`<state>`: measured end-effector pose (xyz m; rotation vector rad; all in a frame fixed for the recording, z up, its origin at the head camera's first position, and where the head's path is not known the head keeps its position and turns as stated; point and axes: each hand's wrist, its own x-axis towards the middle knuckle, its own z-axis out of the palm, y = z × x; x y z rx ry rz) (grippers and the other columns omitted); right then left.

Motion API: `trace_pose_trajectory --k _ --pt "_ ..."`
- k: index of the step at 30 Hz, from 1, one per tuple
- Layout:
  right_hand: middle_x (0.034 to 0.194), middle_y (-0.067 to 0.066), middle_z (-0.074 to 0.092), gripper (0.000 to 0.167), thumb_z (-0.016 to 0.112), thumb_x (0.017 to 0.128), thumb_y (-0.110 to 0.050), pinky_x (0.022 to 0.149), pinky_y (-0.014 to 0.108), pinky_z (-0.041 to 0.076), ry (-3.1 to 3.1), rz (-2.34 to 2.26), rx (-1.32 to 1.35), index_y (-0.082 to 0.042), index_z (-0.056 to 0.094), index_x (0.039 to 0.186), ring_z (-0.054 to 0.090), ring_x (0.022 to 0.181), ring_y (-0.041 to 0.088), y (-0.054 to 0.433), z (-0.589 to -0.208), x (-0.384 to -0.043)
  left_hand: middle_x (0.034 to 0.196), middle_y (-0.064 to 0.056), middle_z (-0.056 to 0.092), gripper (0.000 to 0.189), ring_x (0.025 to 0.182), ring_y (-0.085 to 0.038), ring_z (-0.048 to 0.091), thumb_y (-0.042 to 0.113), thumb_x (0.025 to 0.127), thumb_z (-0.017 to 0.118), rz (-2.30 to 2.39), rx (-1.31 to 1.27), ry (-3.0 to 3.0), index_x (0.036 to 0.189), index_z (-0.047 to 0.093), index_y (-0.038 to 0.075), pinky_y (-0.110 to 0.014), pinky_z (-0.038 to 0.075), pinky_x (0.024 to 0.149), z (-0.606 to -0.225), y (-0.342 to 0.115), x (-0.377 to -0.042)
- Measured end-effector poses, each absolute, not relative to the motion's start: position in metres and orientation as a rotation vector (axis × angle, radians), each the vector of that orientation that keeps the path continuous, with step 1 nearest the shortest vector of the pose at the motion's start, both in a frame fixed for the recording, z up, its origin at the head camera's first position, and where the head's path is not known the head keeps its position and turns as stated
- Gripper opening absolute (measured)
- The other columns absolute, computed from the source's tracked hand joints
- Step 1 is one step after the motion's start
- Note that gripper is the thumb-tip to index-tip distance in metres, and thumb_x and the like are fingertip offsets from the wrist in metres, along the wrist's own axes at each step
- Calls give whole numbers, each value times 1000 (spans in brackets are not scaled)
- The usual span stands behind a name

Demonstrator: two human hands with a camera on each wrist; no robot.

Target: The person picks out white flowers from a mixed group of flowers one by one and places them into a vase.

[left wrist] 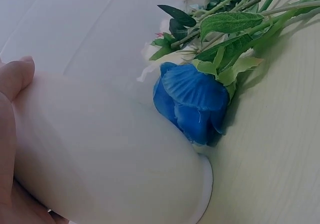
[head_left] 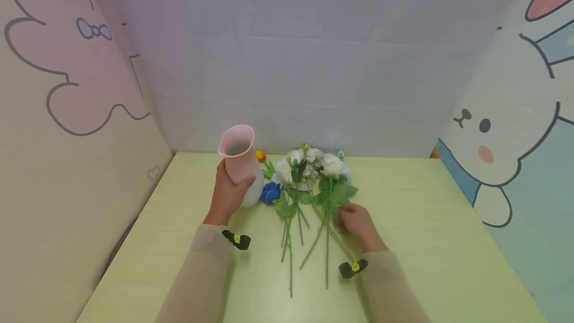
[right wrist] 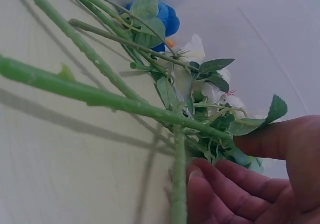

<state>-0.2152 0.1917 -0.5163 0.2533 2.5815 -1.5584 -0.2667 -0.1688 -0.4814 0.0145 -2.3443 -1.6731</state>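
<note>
My left hand [head_left: 227, 193] grips a pale pink and white vase [head_left: 245, 168] with a flared mouth, fingers wrapped about its side and thumb across the front. It stands slightly tilted; its base rim shows low in the left wrist view. Right beside the base lies a blue rose [left wrist: 192, 102]. My right hand [head_left: 357, 224] is at the leafy stem of a white rose [head_left: 333, 165]. In the right wrist view its thumb lies against the green stem [right wrist: 125, 103] by a leaf, with the fingers curled below.
Several white artificial flowers [head_left: 296, 156] lie bunched at the back of the pale yellow table [head_left: 430, 243], stems pointing towards me. An orange tulip [head_left: 260, 156] lies behind the vase. A plain cloth [head_left: 305, 74] hangs at the back, with cartoon-printed panels [head_left: 502, 128] at the sides.
</note>
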Motion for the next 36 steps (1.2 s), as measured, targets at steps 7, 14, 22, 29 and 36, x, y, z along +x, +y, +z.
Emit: trace_pose_trajectory --k 7,14,22,29,36 --pt "78 12 72 18 50 92 0 63 31 57 2493 -1650 218 6 67 90 67 67 19 182 -519 -216 151 -10 42 95 130 -35 46 42 89 80 -1649 8 -2354 160 22 17 -62 34 113 -479 -169 -266" --pt "71 7 69 28 63 94 -8 63 30 52 2561 -1545 161 -5 60 67 63 64 19 178 -518 -220 150 -11 43 95 129 -35 48 40 89 81 -1612 8 -2361 160 23 15 -61 35 112 -480 -168 -268" --pt "74 7 71 16 65 95 -12 66 31 52 2552 -1511 171 0 70 85 65 67 19 177 -519 -225 149 -10 44 94 128 -35 48 41 88 81 -1608 6 -2355 159 24 16 -61 36 112 -484 -169 -269" --pt "79 8 73 26 63 95 -10 72 30 55 2462 -1615 223 6 71 112 68 68 18 183 -519 -225 150 -9 43 94 129 -34 48 42 89 80 -1608 20 -2370 159 24 17 -62 35 112 -485 -169 -270" --pt "98 16 71 28 59 98 -7 75 34 59 2309 -1795 219 11 65 119 69 78 21 186 -511 -222 150 -9 42 92 129 -34 48 37 89 81 -1621 14 -2363 159 24 17 -61 35 113 -485 -168 -270"
